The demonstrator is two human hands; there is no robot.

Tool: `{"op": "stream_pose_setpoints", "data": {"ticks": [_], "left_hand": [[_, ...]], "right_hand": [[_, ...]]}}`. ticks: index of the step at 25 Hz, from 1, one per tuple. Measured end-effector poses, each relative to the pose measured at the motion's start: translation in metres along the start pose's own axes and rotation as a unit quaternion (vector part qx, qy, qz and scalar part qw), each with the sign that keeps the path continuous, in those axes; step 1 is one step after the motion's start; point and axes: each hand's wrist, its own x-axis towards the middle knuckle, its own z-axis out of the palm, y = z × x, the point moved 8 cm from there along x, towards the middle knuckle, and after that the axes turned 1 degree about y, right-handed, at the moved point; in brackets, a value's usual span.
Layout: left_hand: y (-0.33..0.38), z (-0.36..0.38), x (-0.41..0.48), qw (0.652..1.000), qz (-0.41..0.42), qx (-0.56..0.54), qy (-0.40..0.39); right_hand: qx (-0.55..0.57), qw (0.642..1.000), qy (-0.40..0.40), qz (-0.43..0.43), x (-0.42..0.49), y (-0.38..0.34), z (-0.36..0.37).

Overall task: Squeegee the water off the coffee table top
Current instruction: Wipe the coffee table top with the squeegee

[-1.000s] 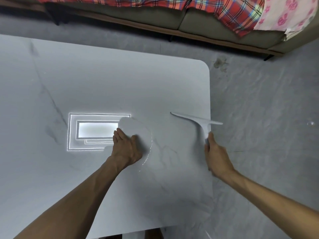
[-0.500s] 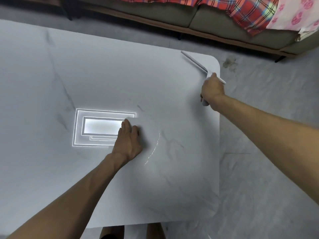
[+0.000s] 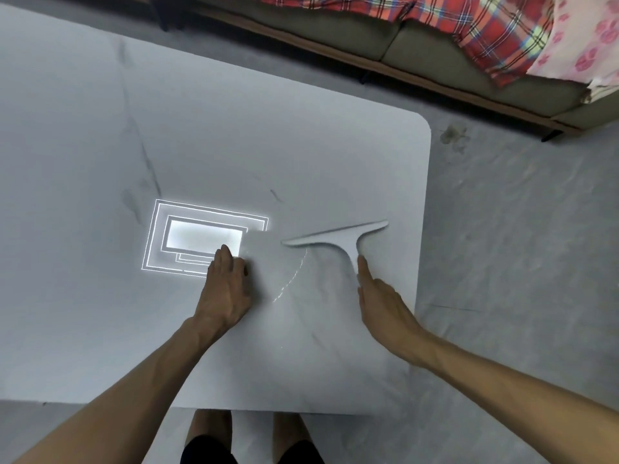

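The white marble-patterned coffee table top [image 3: 268,128] fills the left and middle of the view. A white T-shaped squeegee [image 3: 336,237] lies blade-down on its right part, the blade running left to right. My right hand [image 3: 380,304] holds the near end of its handle, with the index finger stretched along it. My left hand [image 3: 227,289] rests flat on the table to the left of the squeegee, fingers spread and holding nothing. A thin curved line of water [image 3: 291,279] glints between the two hands.
A ceiling light's reflection [image 3: 201,236] shines on the table by my left fingers. A sofa [image 3: 418,58] with a red plaid blanket [image 3: 485,31] and a pink flowered cloth [image 3: 582,45] stands beyond the table. Grey floor [image 3: 519,262] lies to the right, with my legs [image 3: 251,437] below the near edge.
My right hand drew the squeegee from the far right corner back toward me, to the middle of the table's right side. My left hand stayed put.
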Motion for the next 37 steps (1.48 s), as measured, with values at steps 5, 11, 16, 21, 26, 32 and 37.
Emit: {"op": "stream_pose_setpoints", "data": {"ticks": [5, 11, 16, 21, 26, 32, 37], "left_hand": [[-0.007, 0.005, -0.032, 0.999, -0.004, -0.03, 0.04], [-0.032, 0.011, -0.062, 0.99, -0.033, -0.074, 0.112], [-0.058, 0.025, -0.082, 0.988, -0.049, -0.085, 0.119], [-0.058, 0.051, -0.099, 0.995, -0.06, -0.042, 0.064], [-0.048, 0.077, -0.121, 0.996, -0.07, -0.042, -0.039], [-0.043, 0.077, -0.151, 0.993, -0.029, -0.113, -0.011], [-0.069, 0.056, -0.182, 0.97, -0.1, -0.191, 0.115]], "right_hand": [[0.053, 0.997, 0.051, -0.029, 0.01, -0.013, -0.061], [0.047, 0.98, 0.186, 0.049, 0.129, -0.079, -0.15], [0.022, 0.991, 0.129, 0.019, 0.11, -0.109, -0.068], [-0.072, 0.984, 0.115, -0.112, 0.045, -0.064, -0.003], [-0.112, 0.984, 0.103, -0.096, -0.018, 0.004, 0.036], [-0.117, 0.986, 0.094, -0.075, -0.063, 0.035, 0.061], [-0.111, 0.974, 0.153, -0.124, -0.099, 0.011, 0.055]]}}
